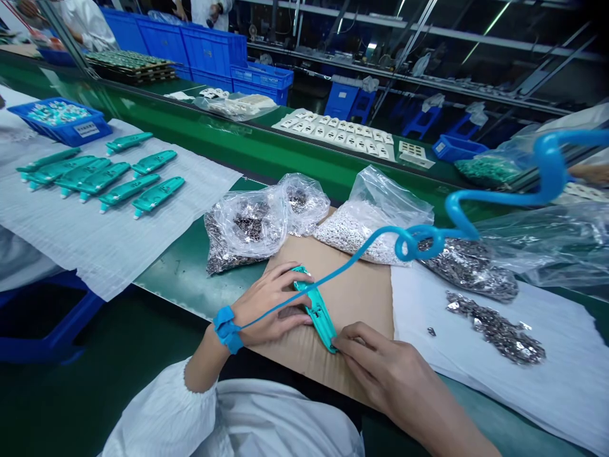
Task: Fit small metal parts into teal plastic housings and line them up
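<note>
A long teal plastic part (316, 311) lies on a brown cardboard sheet (354, 298) in front of me. My left hand (271, 304) wraps its fingers round the part's far end and holds it down. A blue wrist strap (227, 329) with a coiled blue cord (476, 209) sits on that wrist. My right hand (380, 368) pinches at the part's near end, its fingertips pressed together against the teal plastic. What lies under those fingertips is hidden.
Plastic bags of small metal pieces (247, 228) lie behind the cardboard, with loose metal pieces (499, 327) on white foam at right. Several finished teal parts (104, 178) lie on white foam at left beside a blue bin (61, 120). Beyond runs a green conveyor (238, 146) with white parts (342, 130).
</note>
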A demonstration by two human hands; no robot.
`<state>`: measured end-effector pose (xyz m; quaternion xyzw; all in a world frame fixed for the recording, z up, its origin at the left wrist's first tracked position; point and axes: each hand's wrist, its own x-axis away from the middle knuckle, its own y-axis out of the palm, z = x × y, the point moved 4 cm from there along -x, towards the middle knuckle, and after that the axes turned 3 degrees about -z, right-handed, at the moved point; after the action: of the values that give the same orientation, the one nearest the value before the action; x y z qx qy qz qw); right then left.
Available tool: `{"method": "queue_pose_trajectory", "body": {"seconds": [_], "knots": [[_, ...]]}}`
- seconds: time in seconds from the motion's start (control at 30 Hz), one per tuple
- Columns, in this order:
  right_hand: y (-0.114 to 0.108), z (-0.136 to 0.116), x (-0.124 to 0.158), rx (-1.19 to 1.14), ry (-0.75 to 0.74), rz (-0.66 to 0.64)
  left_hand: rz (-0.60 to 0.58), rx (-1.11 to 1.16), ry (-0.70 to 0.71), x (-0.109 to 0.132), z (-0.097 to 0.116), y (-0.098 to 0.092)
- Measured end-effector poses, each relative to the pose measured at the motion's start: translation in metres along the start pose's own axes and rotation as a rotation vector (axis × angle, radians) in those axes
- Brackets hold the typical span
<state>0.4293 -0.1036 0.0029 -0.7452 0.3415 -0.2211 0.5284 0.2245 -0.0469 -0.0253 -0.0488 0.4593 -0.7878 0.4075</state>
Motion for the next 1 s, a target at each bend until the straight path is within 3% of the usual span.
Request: {"method": "queue_pose_trajectory", "body": {"seconds": [0.13,0.23,0.4,0.5,0.67,1.0], "knots": [[0.001,-0.001,0.001,-0.121,0.042,0.009,-0.035,0.007,0.017,0.001,0.000,0.001],[-0.004,0.001,0.002,-0.396,0.138,0.084,-0.051,-0.001,0.028,0.001,-0.001,0.001],[-0.035,0.016,-0.013,-1.322,0.287,0.619,-0.076,-0.031,0.027,0.002,-0.001,0.002],[-0.039,0.021,-0.043,-1.639,0.285,0.720,-0.091,-0.047,0.021,0.001,-0.001,0.003],[-0.015,0.024,-0.082,-1.753,0.313,0.757,-0.085,-0.079,0.038,0.000,-0.001,0.005],[0.006,0.010,-0.086,-1.727,0.311,0.744,-0.020,-0.103,0.082,-0.001,-0.001,0.008]]}}
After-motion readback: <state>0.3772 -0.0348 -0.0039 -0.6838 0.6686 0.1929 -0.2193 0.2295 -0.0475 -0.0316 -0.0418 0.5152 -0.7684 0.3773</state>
